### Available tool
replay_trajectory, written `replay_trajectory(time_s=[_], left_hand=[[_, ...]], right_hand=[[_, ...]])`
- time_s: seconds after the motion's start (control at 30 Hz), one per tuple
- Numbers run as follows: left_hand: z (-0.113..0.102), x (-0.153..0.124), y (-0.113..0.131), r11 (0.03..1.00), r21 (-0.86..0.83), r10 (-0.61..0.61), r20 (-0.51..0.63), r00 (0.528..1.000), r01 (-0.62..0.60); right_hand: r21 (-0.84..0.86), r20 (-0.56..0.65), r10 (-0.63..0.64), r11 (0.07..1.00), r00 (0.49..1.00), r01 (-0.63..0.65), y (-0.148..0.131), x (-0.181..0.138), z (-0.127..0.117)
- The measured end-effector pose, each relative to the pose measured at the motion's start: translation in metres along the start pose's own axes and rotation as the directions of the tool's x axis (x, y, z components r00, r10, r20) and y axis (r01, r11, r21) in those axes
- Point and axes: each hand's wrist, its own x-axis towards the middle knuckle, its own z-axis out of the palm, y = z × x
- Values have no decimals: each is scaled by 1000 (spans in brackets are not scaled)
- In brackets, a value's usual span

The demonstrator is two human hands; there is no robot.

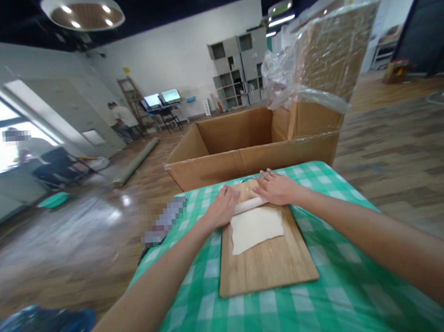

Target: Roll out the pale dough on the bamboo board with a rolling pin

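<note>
A pale sheet of dough with uneven edges lies on a wooden board. Across its far edge is a light-coloured rolling pin. My left hand rests over the pin's left end, its fingers pointing forward. Over the right end lies my right hand, with fingers stretched out and apart. Both palms press down on the pin rather than wrap round it. The hands cover the pin's ends. A metal handle shows at the board's far edge.
A green checked cloth covers the table. A blurred-out flat item lies at its left edge. Beyond stands a large cardboard box, with a plastic-wrapped carton at its right. Two people sit at the far left.
</note>
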Motion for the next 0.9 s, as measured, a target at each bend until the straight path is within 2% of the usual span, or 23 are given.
replay_trajectory(time_s=[0.1, 0.17, 0.3, 0.4, 0.47, 0.57, 0.77, 0.83, 0.9], left_hand=[[2, 1, -1, 1000, -4, -10, -6, 1000, 10], [4, -11, 7, 999, 44, 9, -54, 999, -7], [0, -53, 35, 993, 117, -12, -145, 989, 30], [-8, -81, 56, 994, 110, 7, -113, 994, 5], [-13, -88, 65, 994, 112, 23, -91, 996, -13], [-15, -78, 65, 993, 115, 41, -90, 995, -30], [-8, -30, 45, 990, 130, 60, -108, 992, -45], [-4, -17, 38, 984, 158, 93, -100, 991, -76], [0, -6, 33, 975, 197, 125, -91, 988, -105]], right_hand=[[-2, 0, 45, 999, 999, -45, 0, 1, -1], [-5, -30, 71, 997, 997, -71, -7, -9, -4], [0, -78, 132, 991, 988, -132, -33, -51, -15], [15, -71, 115, 993, 991, -114, -54, -89, -19], [20, -95, 123, 992, 988, -122, -65, -106, -19], [24, -122, 167, 986, 978, -165, -72, -113, -19], [31, -49, 266, 964, 963, -265, -52, -83, -19], [11, -41, 237, 971, 971, -237, -39, -72, -17], [-31, -31, 151, 988, 988, -152, -25, -60, -14]])
